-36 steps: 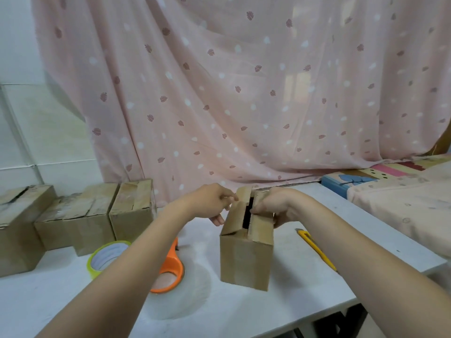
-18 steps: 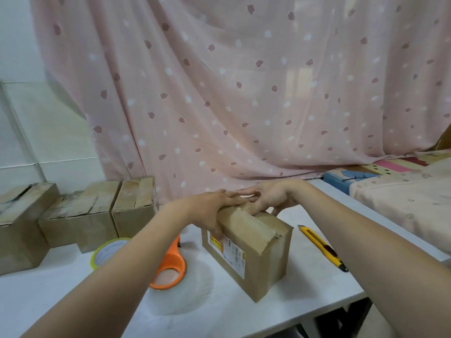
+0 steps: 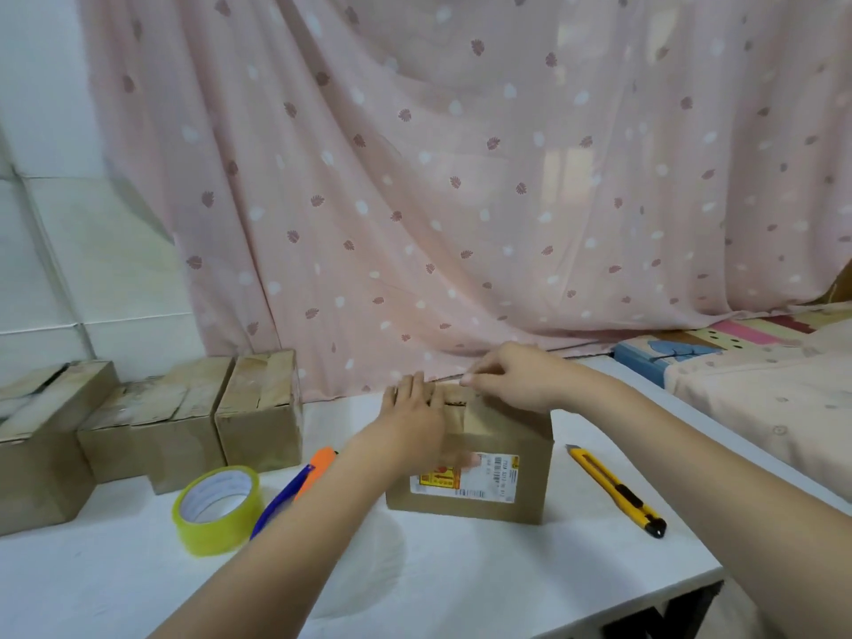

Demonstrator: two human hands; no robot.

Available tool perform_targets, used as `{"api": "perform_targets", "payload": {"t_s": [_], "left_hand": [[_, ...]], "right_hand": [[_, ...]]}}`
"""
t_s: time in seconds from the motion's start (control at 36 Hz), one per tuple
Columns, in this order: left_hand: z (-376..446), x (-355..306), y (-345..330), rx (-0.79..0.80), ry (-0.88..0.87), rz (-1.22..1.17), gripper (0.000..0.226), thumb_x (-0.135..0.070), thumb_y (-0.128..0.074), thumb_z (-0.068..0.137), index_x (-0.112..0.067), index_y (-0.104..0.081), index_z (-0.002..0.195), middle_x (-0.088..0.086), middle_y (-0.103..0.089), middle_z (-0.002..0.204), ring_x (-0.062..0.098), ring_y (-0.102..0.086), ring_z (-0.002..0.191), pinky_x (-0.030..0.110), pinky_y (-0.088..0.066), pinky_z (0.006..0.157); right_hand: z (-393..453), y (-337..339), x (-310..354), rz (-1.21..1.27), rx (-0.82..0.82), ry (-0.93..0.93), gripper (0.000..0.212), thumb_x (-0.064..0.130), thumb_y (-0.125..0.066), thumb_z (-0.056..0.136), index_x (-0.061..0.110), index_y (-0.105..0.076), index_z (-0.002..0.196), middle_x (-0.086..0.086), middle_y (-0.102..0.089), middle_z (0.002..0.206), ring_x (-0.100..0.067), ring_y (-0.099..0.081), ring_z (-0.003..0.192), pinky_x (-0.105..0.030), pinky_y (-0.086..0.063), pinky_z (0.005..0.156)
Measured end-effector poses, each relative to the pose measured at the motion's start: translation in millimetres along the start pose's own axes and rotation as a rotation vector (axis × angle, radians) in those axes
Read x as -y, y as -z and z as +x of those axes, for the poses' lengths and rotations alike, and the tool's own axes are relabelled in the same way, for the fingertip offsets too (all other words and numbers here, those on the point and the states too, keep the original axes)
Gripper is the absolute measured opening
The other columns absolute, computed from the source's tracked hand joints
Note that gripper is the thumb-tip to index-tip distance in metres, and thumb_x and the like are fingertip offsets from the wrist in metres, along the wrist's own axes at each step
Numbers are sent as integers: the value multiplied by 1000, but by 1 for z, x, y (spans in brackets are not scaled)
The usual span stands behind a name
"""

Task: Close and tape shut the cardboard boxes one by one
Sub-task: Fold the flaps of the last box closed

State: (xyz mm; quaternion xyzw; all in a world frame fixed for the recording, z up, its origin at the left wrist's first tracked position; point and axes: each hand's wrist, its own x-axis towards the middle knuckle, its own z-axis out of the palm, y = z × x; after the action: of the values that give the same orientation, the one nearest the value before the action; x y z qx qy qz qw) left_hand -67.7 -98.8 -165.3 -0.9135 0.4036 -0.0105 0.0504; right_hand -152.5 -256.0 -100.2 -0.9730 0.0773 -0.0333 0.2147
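A small cardboard box [image 3: 502, 458] with a white and yellow shipping label on its near side stands on the white table [image 3: 415, 588]. My left hand [image 3: 415, 415] lies flat on the left part of its top flaps, fingers straight. My right hand [image 3: 511, 378] rests on the far right top edge with its fingers curled at the flap edge. A dark gap shows between the flaps. A roll of yellowish clear tape [image 3: 217, 509] lies left of the box, beside an orange and blue tape dispenser [image 3: 295, 486] partly hidden by my left forearm.
A yellow utility knife [image 3: 615, 488] lies right of the box. Three cardboard boxes [image 3: 184, 422] stand in a row at the table's left back. A pink patterned curtain [image 3: 461, 177] hangs behind. A bed [image 3: 760, 385] adjoins the table's right side.
The box was turned from end-on to label side facing me and set flat. Both hands moved onto its top flaps. The view shifted so the tape roll shows fully.
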Motion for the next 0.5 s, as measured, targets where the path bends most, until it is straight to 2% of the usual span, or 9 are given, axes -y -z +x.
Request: {"api": "perform_targets", "payload": {"t_s": [0.03,0.06,0.11,0.19,0.28,0.33,0.39,0.47,0.5], "left_hand": [[-1,-1,0,28,-3,-14,115,-79,-43,84,-5,4,157,24,7,163,38,10,151,52,0,123],[-1,-1,1,37,-5,-31,114,-77,-42,86,-3,8,157,21,14,163,35,16,151,51,5,123],[-1,-1,3,53,0,-55,112,-75,-42,88,-4,9,157,18,12,164,34,14,151,51,5,123],[0,-3,9,85,28,1,109,-76,-42,87,-4,1,157,19,-3,164,37,-2,151,54,-8,122],[-1,-4,16,64,47,116,108,-84,-40,81,-4,-20,151,16,-31,144,36,-27,135,50,-27,109],[1,-1,12,20,34,133,109,-87,-36,79,-5,-23,149,14,-33,139,34,-29,130,49,-28,107],[1,3,3,-33,22,112,112,-88,-32,79,-5,-17,153,16,-30,146,36,-24,137,50,-22,114],[-1,8,-11,-93,-7,35,115,-86,-30,81,-3,-5,157,20,-7,163,35,-1,151,47,-2,124],[-2,8,-12,-101,-8,9,115,-84,-31,82,-2,-4,157,20,-4,164,34,0,152,45,-1,124]], "right_hand": [[-3,-2,-2,-34,9,10,34,46,-54,100,25,-72,120,6,-69,116,-14,-61,102,-29,-49,82],[-5,-3,-3,-62,15,18,35,47,-57,97,27,-70,123,9,-67,121,-12,-60,106,-28,-48,87],[-7,-5,-8,-113,14,23,41,48,-64,92,26,-68,127,10,-67,125,-10,-59,110,-27,-47,92],[-8,-13,-12,-145,-1,37,38,43,-67,91,24,-70,124,6,-69,120,-15,-61,109,-34,-50,95],[-7,-20,-11,-105,-31,39,37,39,-66,93,23,-69,126,5,-68,124,-14,-60,111,-26,-47,91],[-5,-23,-10,-111,-40,35,38,37,-65,94,22,-67,129,3,-66,128,-15,-59,114,-24,-44,91],[-6,-25,-10,-116,-51,22,39,36,-64,95,21,-65,132,3,-64,131,-15,-57,118,-22,-41,89],[-10,-29,-10,-80,-93,27,37,33,-64,96,23,-64,131,6,-64,128,-12,-56,117,-14,-36,73],[-12,-31,-9,-77,-108,33,36,32,-64,96,24,-64,131,6,-64,128,-13,-56,117,-14,-36,72]]}}
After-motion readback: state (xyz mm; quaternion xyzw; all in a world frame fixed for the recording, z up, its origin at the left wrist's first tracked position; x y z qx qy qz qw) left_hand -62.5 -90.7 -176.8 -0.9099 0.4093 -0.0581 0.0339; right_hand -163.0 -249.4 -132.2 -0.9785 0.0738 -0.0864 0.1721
